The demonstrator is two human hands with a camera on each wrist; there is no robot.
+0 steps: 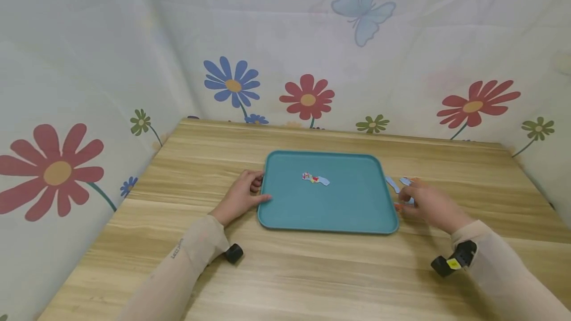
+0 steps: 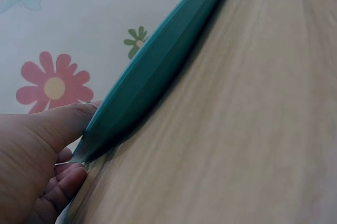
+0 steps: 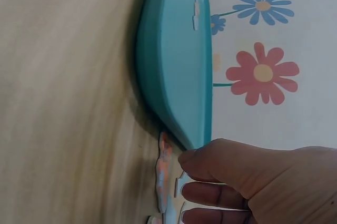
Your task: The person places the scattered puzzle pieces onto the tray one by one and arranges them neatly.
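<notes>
Left of centre, the left hand (image 1: 239, 197) pinches a teal tray (image 1: 332, 210) bearing a printed puzzle strip (image 1: 315, 179) mid-frame. Right of centre, the right hand (image 1: 428, 203), fingers bent, meets loose puzzle pieces (image 1: 393, 185); whether its grip holds one, I cannot tell

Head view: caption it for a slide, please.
Left hand holding a teal tray, right hand at small flat pieces beside it.

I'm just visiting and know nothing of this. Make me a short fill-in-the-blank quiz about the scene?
1. The person's ____ hand grips the tray.
2. In the head view, the loose pieces by the other hand lie to the tray's ____.
3. Behind the table, the cloth shows flowers and one pale blue ____.

Missing words: left; right; butterfly.
</notes>
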